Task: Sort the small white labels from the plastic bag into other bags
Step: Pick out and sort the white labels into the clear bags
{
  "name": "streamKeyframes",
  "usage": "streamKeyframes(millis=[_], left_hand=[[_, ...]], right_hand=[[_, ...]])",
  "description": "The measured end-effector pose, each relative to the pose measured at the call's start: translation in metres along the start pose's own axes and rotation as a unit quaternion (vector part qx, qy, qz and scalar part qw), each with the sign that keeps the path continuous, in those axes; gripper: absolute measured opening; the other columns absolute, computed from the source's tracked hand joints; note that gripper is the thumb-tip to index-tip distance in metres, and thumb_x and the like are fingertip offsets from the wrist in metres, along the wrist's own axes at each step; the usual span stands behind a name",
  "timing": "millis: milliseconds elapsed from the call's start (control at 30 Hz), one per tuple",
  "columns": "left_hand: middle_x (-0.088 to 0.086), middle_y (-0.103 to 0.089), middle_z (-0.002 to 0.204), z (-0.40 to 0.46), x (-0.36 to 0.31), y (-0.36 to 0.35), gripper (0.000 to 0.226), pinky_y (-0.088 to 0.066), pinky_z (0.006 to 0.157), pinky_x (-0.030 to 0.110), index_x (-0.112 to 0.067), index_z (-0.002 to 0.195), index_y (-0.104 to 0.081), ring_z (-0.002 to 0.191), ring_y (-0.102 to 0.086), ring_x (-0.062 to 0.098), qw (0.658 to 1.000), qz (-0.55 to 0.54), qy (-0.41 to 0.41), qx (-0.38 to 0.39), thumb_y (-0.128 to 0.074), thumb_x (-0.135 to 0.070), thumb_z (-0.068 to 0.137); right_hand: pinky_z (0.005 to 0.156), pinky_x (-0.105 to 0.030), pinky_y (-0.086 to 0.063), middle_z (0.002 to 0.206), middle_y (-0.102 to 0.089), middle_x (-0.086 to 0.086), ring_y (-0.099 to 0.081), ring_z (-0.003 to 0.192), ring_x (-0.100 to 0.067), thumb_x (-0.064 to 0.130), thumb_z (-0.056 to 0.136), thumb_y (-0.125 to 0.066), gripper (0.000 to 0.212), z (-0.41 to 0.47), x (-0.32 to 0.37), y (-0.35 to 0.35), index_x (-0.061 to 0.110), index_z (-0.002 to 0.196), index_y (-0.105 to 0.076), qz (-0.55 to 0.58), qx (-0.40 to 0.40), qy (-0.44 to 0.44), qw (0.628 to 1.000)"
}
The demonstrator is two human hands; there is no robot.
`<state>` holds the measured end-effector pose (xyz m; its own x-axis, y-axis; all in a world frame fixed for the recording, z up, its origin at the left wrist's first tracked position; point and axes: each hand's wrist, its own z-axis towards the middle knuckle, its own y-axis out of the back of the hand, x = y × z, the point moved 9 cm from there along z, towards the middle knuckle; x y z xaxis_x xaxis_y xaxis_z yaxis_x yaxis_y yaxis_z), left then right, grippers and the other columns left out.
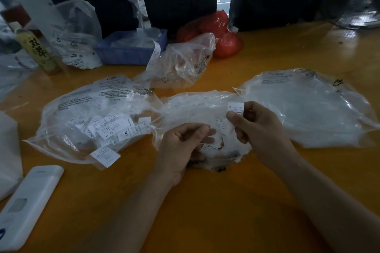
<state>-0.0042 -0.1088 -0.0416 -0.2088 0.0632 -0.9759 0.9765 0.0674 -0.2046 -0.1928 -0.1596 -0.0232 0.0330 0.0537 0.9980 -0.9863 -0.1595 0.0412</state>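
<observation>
Right hand: your right hand (259, 129) pinches one white label (236, 108) between thumb and fingers, held up above the middle bag (197, 107). An "S" shows on the label; its smaller print is too fine to read.
Left hand: your left hand (181, 148) is curled at the near edge of the middle bag, fingertips together. It seems to pinch plastic or a label there, but blur and folds hide which, so I cannot tell what it grips.
Middle bag: crumpled clear plastic lying on the orange table (205, 211) between your hands. A few labels show through it; the rest is lost under folds and your fingers.
Left bag: the left bag (82, 109) lies flat just beside the middle one, holding a loose heap of labels (111, 126). "XXL" and "L" can be read on two; one label sits at its near edge, in or out I cannot tell.
Right bag: the right bag (308, 109) lies flat and cloudy; its contents cannot be made out.
Behind: a blue basket (127, 53), a red bag (218, 33) and a bottle (35, 49), all soft with blur.
Lower left: a white device (28, 203), cut off by the frame.
</observation>
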Motion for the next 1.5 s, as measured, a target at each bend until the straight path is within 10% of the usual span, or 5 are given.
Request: streamKeyframes(millis=[200,300,567,800,1500], left_hand=[[0.017,-0.080,0.107,0.002,0.004,0.002,0.029,-0.063,0.083,0.028,-0.016,0.102,-0.084,0.099,-0.079,0.033,0.998,-0.063,0.004,-0.001,-0.084,-0.030,0.078],[0.015,-0.080,0.109,0.003,0.005,0.002,0.031,-0.062,0.085,0.026,-0.021,0.105,-0.083,0.101,-0.079,0.031,0.998,-0.056,0.000,0.002,-0.083,-0.038,0.080],[0.008,-0.080,0.114,0.004,0.005,0.006,0.021,-0.064,0.076,0.029,-0.020,0.105,-0.083,0.108,-0.077,0.024,0.999,-0.027,-0.017,-0.009,-0.078,-0.030,0.087],[0.011,-0.081,0.108,0.004,0.005,0.009,0.023,-0.063,0.084,0.027,-0.020,0.104,-0.084,0.101,-0.079,0.029,0.999,-0.028,-0.021,-0.015,-0.083,-0.023,0.081],[-0.004,-0.083,0.100,0.002,0.001,0.006,0.026,-0.058,0.090,0.020,-0.018,0.114,-0.081,0.100,-0.079,0.012,0.989,0.127,-0.072,0.000,-0.079,-0.031,0.092]], right_hand=[[0.078,-0.035,-0.060,0.086,-0.075,-0.008,-0.070,0.078,-0.019,0.026,0.098,-0.068,0.014,0.000,0.001,-0.001,0.015,0.098,-0.077,0.038,-0.005,0.003,0.999],[0.065,-0.021,-0.053,0.079,-0.074,0.002,-0.067,0.068,-0.011,0.027,0.096,-0.070,0.011,-0.003,0.008,-0.003,0.019,0.095,-0.078,0.019,-0.009,0.029,0.999],[0.079,-0.039,-0.062,0.103,-0.073,-0.003,-0.074,0.090,-0.028,0.024,0.107,-0.049,0.022,-0.005,0.010,-0.010,0.010,0.110,-0.066,0.091,0.002,0.032,0.995],[0.067,-0.025,-0.056,0.080,-0.071,0.003,-0.068,0.072,-0.011,0.014,0.098,-0.066,0.021,-0.008,0.024,-0.006,0.031,0.112,-0.067,-0.074,-0.017,0.102,0.992],[0.074,-0.006,-0.049,0.095,-0.063,0.028,-0.068,0.090,0.003,0.014,0.097,-0.066,0.016,-0.027,0.062,-0.014,0.026,0.109,-0.068,-0.259,-0.034,0.244,0.934]])
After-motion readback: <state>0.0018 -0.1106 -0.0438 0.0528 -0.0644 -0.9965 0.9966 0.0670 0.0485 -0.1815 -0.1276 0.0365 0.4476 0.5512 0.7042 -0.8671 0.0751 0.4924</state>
